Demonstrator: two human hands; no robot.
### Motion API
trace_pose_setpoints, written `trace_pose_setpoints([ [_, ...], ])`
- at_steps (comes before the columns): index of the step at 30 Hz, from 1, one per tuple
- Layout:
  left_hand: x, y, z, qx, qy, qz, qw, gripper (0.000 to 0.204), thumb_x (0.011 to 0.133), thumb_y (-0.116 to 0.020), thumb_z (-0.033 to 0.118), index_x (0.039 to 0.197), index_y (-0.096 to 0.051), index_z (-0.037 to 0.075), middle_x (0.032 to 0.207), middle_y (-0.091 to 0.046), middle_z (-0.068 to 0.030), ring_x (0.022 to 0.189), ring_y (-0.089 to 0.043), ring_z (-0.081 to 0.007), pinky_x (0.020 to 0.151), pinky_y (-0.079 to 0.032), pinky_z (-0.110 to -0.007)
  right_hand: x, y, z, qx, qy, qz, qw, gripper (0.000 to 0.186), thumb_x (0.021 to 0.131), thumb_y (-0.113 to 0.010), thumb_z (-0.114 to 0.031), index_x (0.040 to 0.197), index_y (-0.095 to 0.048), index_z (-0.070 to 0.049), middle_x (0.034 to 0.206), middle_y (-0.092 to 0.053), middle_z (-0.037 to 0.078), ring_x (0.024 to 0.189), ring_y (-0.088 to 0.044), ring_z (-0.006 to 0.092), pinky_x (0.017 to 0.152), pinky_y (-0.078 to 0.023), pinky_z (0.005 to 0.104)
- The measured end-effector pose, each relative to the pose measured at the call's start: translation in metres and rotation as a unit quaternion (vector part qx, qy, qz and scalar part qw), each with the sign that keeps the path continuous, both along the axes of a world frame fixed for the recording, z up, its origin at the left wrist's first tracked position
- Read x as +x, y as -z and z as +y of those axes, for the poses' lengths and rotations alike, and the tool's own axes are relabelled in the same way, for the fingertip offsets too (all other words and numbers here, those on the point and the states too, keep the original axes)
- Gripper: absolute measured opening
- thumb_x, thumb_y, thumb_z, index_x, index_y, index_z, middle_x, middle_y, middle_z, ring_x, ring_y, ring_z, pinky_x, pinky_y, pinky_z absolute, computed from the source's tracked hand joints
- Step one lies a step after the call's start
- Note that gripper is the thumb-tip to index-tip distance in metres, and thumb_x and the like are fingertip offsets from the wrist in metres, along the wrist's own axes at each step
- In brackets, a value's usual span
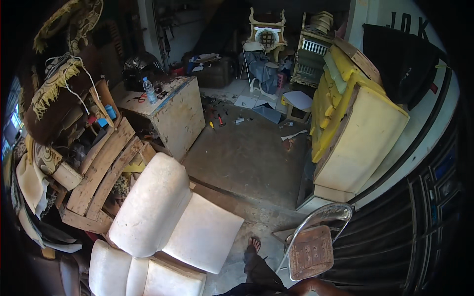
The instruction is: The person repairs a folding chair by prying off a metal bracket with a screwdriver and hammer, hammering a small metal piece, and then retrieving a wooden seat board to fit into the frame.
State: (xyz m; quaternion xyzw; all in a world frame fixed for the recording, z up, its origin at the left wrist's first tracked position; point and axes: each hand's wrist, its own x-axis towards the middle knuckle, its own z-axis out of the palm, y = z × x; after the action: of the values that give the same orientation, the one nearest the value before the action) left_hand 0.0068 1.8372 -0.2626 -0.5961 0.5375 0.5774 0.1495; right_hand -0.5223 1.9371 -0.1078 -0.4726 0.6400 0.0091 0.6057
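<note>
Neither of my hands shows in the picture. A strip of bare skin, perhaps my right forearm, crosses the lower edge by a metal folding chair with a worn brown seat. My foot in a sandal and a dark trouser leg are on the concrete floor left of that chair. Just left of my leg are white padded seats with rounded backrests; a second such seat is cut off at the bottom.
A bare wooden frame and upholstery scraps crowd the left. A worn cabinet bears a water bottle and scissors. Yellow foam and a cream padded panel lean at right. Tools and papers lie on the raised floor.
</note>
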Motion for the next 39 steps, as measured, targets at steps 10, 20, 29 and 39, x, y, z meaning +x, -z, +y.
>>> trace_pose_setpoints([
  [10,-0.231,-0.105,-0.377,-0.152,-0.060,0.197,0.967,0.026,0.085,-0.069,0.033,0.101,-0.069,0.013,0.098,-0.072,-0.0120,0.095,-0.070,-0.0316,0.079,-0.055,-0.045,-0.064,0.000,-0.351,0.016,-0.328,-0.072,0.942,0.050,0.086,-0.077,-0.026,0.124,-0.062,0.003,0.118,-0.069,0.017,0.106,-0.066,0.0279,0.091,-0.052,0.0423],
  [20,-0.196,-0.106,-0.597,0.047,0.106,0.117,0.986,0.026,0.086,-0.069,0.034,0.102,-0.070,0.013,0.100,-0.073,-0.0120,0.097,-0.070,-0.0321,0.081,-0.056,-0.045,-0.068,0.033,-0.627,0.036,-0.490,-0.230,0.840,0.052,0.086,-0.078,-0.027,0.124,-0.062,0.003,0.120,-0.068,0.017,0.107,-0.065,0.0280,0.093,-0.051,0.0424],
  [29,-0.252,-0.296,-0.885,-0.338,-0.074,-0.030,0.938,0.021,0.091,-0.065,0.028,0.104,-0.073,0.014,0.090,-0.074,-0.0152,0.092,-0.073,-0.0306,0.080,-0.057,-0.041,-0.080,-0.071,-0.868,0.032,-0.527,-0.303,0.793,0.053,0.085,-0.079,-0.028,0.125,-0.062,0.003,0.121,-0.068,0.017,0.109,-0.065,0.0282,0.095,-0.050,0.0425],
  [39,-0.409,-0.296,-1.203,-0.169,-0.024,0.253,0.952,0.028,0.096,-0.063,0.024,0.115,-0.069,0.004,0.099,-0.074,-0.0094,0.089,-0.071,-0.0184,0.084,-0.054,-0.033,-0.144,-0.094,-1.185,-0.007,-0.562,-0.328,0.760,0.055,0.085,-0.080,-0.029,0.125,-0.062,0.003,0.123,-0.068,0.017,0.111,-0.065,0.0284,0.097,-0.050,0.0425],
])
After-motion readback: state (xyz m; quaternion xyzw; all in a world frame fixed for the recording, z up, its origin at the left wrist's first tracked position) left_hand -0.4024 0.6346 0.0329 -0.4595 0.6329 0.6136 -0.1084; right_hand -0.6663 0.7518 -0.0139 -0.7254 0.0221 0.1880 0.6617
